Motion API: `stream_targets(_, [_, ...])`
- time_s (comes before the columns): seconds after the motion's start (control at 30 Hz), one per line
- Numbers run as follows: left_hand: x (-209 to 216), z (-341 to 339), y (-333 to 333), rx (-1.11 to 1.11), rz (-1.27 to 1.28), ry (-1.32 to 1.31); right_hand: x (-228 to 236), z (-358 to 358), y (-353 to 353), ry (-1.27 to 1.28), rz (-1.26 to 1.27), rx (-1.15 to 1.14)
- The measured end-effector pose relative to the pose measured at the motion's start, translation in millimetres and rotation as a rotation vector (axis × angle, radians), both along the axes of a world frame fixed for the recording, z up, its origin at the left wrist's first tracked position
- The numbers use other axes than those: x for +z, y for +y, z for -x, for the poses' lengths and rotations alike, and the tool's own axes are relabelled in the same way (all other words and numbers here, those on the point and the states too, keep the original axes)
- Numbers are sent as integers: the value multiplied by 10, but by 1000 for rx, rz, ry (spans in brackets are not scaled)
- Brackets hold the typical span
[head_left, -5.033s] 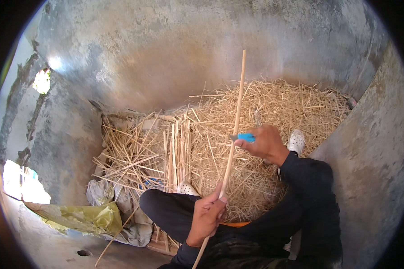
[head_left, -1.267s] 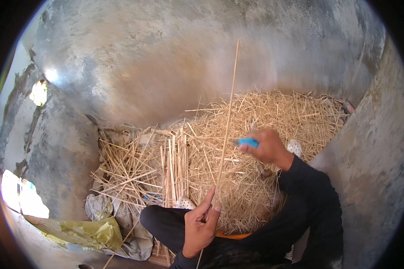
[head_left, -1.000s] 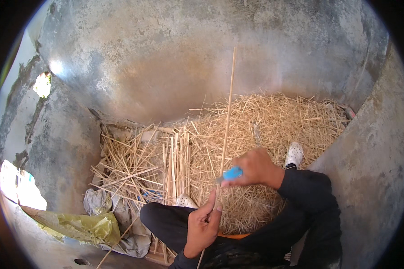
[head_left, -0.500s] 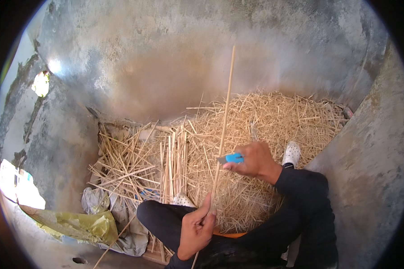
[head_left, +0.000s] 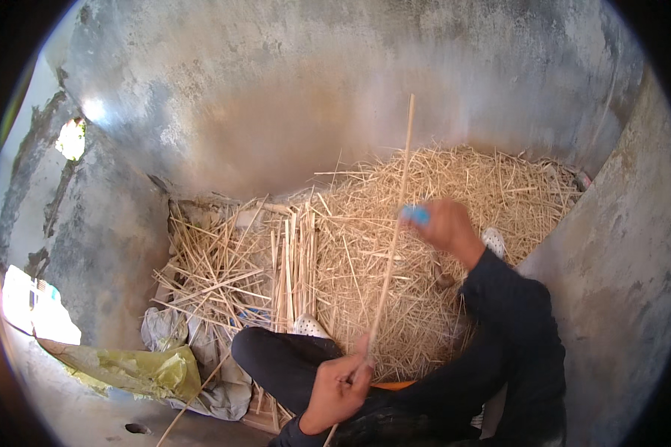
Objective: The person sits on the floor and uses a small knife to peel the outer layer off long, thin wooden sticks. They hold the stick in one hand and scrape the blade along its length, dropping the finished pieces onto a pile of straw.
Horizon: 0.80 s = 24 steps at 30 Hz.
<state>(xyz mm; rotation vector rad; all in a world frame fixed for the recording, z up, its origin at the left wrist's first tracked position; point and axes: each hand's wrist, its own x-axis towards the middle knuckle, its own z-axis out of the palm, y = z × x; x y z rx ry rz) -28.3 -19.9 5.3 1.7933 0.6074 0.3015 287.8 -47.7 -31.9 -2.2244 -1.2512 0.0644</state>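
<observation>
A long, thin pale wooden stick, bamboo-like, slants up and away from my lap, its far tip in front of the wall. Near its lower end my left hand is closed round it, fingers pinching the stick. My right hand, blurred by motion, grips a blue-handled utility knife beside the upper part of the stick. The blade is lost in the blur, and I cannot tell whether it touches the wood.
Shavings heap up before the grey wall. Left of them lie a row of split strips and a jumble of sticks. A yellowish sheet and grey sacking lie lower left. White perforated shoes are on my feet.
My right hand has moved away from me along the stick with the knife. The stick leans further right, and my left hand has shifted slightly right and nearer to me.
</observation>
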Motion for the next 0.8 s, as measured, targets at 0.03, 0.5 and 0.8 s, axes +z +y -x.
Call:
stream_targets(0.03, [24,-3,-38,-33,31,9,-6,-196,-23,-5,5,-49])
stream_targets(0.5, [67,-95,89,14,-446,21,-153,475,-41,-180,-199,241])
stream_targets(0.8, [86,-97,32,12,-411,34,-147,274,-76,-135,-142,183])
